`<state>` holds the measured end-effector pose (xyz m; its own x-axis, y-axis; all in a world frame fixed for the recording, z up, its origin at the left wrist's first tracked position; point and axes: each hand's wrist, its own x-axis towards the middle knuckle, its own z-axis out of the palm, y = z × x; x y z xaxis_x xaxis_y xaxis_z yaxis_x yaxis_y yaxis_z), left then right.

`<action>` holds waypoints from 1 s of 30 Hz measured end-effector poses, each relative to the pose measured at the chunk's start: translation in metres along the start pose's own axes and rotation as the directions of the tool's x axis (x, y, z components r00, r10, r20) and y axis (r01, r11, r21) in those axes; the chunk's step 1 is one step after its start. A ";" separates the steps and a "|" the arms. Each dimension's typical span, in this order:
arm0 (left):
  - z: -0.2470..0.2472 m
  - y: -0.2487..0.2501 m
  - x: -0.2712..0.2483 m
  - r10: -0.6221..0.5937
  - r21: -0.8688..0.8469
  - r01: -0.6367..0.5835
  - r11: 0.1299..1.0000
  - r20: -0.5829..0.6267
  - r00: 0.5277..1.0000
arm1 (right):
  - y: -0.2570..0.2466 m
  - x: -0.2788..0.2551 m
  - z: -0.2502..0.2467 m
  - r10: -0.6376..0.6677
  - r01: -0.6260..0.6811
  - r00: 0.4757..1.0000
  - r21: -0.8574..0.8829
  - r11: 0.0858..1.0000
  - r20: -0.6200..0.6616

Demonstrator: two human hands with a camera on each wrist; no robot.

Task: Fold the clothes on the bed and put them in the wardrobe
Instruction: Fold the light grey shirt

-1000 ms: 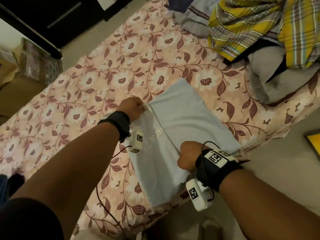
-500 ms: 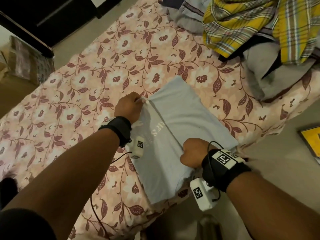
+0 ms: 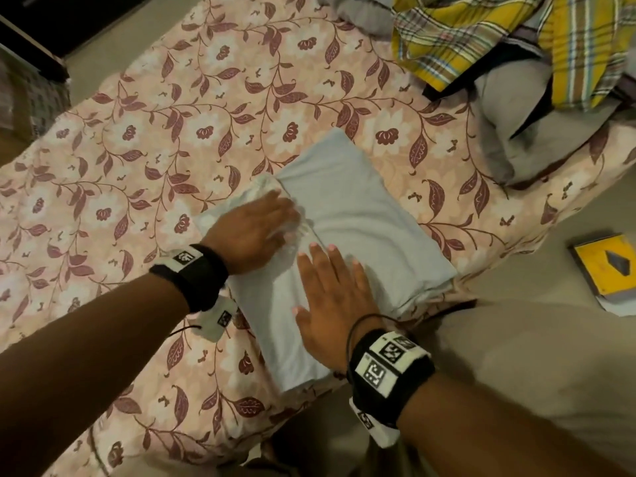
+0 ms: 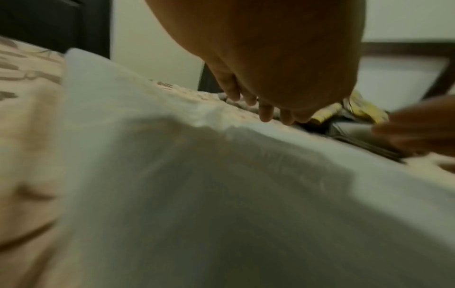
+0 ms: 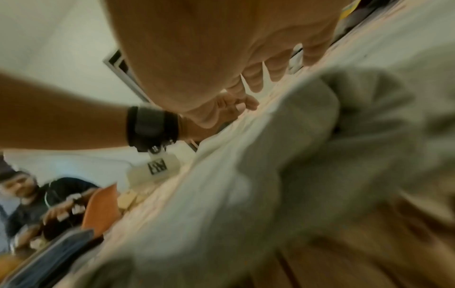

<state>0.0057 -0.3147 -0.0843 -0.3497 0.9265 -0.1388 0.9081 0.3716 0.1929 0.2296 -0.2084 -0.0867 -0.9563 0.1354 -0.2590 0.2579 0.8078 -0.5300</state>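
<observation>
Folding in progress on the bed [image 3: 144, 108]: a pale blue garment [image 3: 361, 208], partly folded, is pressed flat near the mattress edge. The right hand [image 3: 335, 297] is laid palm-down with fingers straight and spread, nothing grasped. The left hand [image 3: 253, 232] is held flat just beside it, fingers extended over the fold line; motion blur obscures their tips. A bunched flap lies just beyond the left fingertips. Slippage is judged the main risk: should pressure be lifted unevenly, the flap could spring open, or the garment could be dragged off the edge below the right wrist. Unfolded clothes [image 3: 481, 39] remain well beyond both hands.
</observation>
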 end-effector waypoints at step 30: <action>0.046 0.146 -0.134 -0.873 -0.892 0.395 -0.217 0.359 0.330 | 0.024 -0.021 -0.013 0.013 -0.005 0.994 -0.073 0.997 0.107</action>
<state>0.1955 -0.3873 -0.0822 -0.8257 -0.0395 -0.5627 -0.5410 0.3380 0.7701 0.2543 -0.1844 -0.0836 -0.9327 0.0836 -0.3508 0.2520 0.8469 -0.4683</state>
